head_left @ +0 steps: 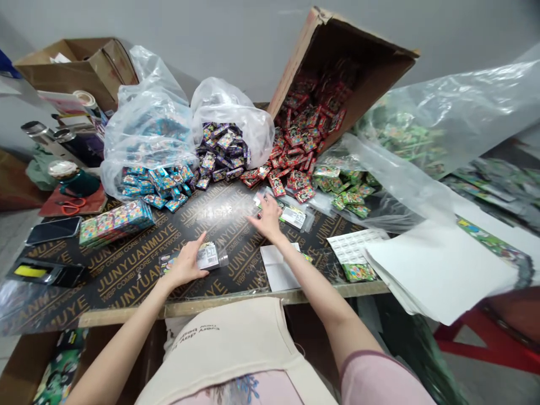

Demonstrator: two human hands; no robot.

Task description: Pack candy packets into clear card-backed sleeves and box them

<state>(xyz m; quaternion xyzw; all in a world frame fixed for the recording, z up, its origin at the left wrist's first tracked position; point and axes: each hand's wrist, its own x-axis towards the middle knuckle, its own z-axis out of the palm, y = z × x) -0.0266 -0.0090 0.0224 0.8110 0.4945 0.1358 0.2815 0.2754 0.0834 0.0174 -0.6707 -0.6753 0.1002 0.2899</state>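
My left hand (188, 263) rests over a flat clear-wrapped packet (210, 256) with a white barcode label, its thumb and forefinger apart. Farther up the table, my right hand (268, 216) reaches over a second labelled packet (294, 216), fingers spread and touching or just above it. Beyond that hand lies a heap of small red boxes (300, 135), spilling from a tilted cardboard carton (291, 62). Purple boxes (223, 149), blue boxes (162, 183) and green packets (352, 191) lie in piles at the mouths of clear plastic bags. Under my right forearm is a white card (276, 270).
On the left stand a stack of colourful packs (116, 222), a phone (54, 230), orange scissors (71, 206) and a jar (70, 179). A label sheet (354, 246) and white paper (442, 264) lie to the right. The table's front edge (189, 308) runs before my apron.
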